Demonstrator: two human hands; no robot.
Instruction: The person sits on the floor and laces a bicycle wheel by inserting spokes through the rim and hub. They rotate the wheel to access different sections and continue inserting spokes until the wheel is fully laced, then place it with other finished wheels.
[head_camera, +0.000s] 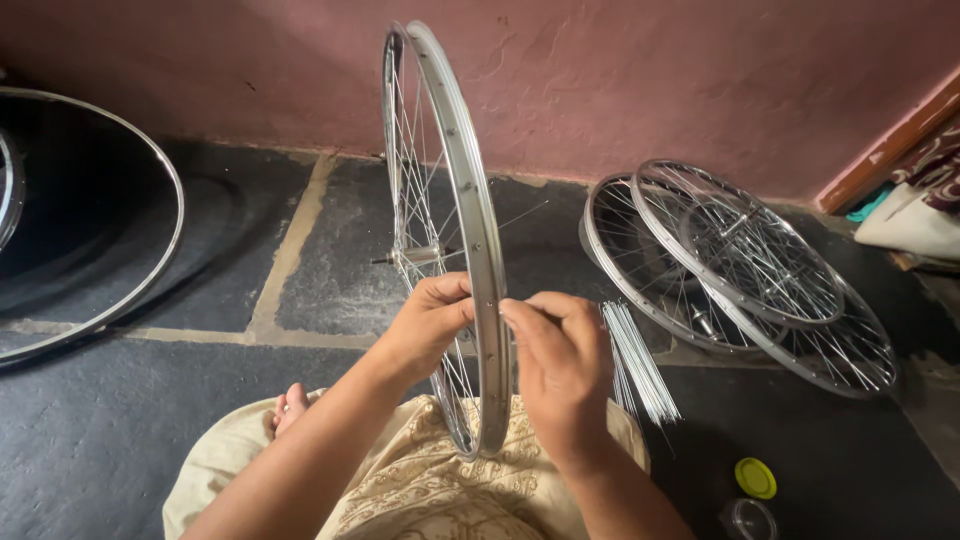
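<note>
1. The bicycle wheel rim (480, 230) stands upright on edge on the person's lap, seen almost edge-on, with its hub (420, 255) to the left of the rim band.
2. The left hand (430, 320) reaches in from the spoke side, its fingers pinched at the inner face of the rim; what they hold is hidden, most likely a spoke end or nipple.
3. The right hand (560, 355) is curled against the outer face of the rim at the same spot, fingertips pressed near a spoke hole; it looks closed on something small, but I cannot tell what.
4. A bundle of loose spokes (635, 360) lies on the stone floor (150, 420) just right of the right hand, and a yellow lid (756, 477) and a clear jar (748, 520) sit lower right.
5. Two laced wheels (740, 270) lie stacked by the pink wall (650, 70); a bare rim (165, 230) lies at left.
6. Risk: neither hand steadies the rim elsewhere, so it could tip sideways off the lap.
7. Risk: a small part pinched at the hole could slip and drop among the spokes or onto the dark floor.
</note>
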